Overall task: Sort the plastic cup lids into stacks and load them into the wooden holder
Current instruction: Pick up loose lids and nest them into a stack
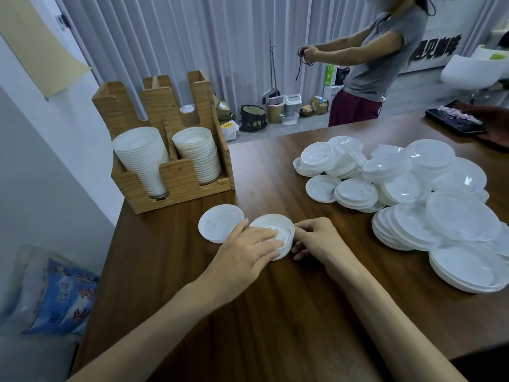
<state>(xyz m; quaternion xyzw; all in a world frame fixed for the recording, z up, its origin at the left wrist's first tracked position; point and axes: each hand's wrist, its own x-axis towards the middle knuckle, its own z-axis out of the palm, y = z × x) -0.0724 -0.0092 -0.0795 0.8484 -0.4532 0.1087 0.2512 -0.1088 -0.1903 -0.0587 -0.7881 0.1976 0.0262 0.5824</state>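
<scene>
White lid stack (275, 223) sits on the brown wood table (275, 312), right in front of you. Your left hand (248, 249) lies flat over it, fingers straight, pressing on top, gripping nothing. Your right hand (316, 238) has its fingers curled against the stack's right rim, pinching it. One single lid (217, 224) lies just beside the stack, on its left. Behind on the left stands the wooden holder (176, 175), both front compartments filled with lids. The loose lid pile (427, 194) lies well apart on your right.
</scene>
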